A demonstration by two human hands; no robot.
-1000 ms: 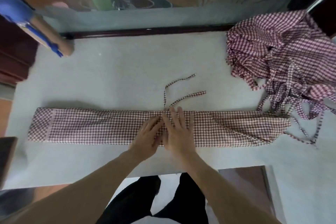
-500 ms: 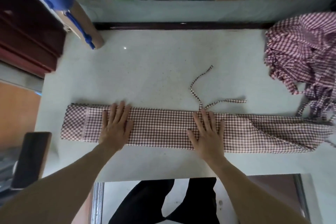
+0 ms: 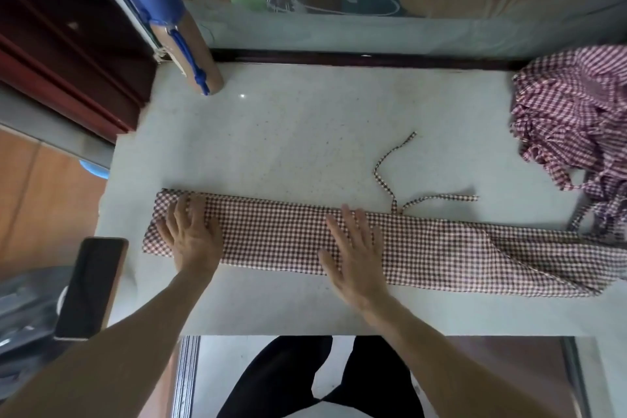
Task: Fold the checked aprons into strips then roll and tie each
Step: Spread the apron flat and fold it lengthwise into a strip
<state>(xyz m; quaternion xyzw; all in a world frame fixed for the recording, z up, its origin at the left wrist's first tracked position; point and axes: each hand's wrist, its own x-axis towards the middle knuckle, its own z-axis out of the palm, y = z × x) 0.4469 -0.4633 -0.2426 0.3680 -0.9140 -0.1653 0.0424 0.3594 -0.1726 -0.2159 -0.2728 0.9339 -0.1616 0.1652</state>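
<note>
The folded apron (image 3: 424, 248) lies as one long checked strip across the near part of the counter (image 3: 305, 132), its long axis running left to right in front of the person. Two thin ties (image 3: 407, 193) stray from its far edge, a little right of the middle, and lie loose on the bare surface.

The left hand (image 3: 193, 234) presses flat on the strip's left end, fingers straight and spread, gripping nothing. The right hand (image 3: 356, 248) lies flat near the middle of the strip in the same way, palm down, fingers wide. The right end of the strip runs on well past the right hand, toward the frame's edge.

The fold looks finished to me, so rolling should come next. The left hand is already on an end, which makes that the nearer place to start; the roll would then travel rightward along the strip, toward the ties.

A heap of aprons (image 3: 573, 119) waits at the far right corner. A dark phone (image 3: 90, 285) rests at the counter's left edge, and a cardboard tube (image 3: 190, 54) with a blue cap and cord leans at the far left corner.
</note>
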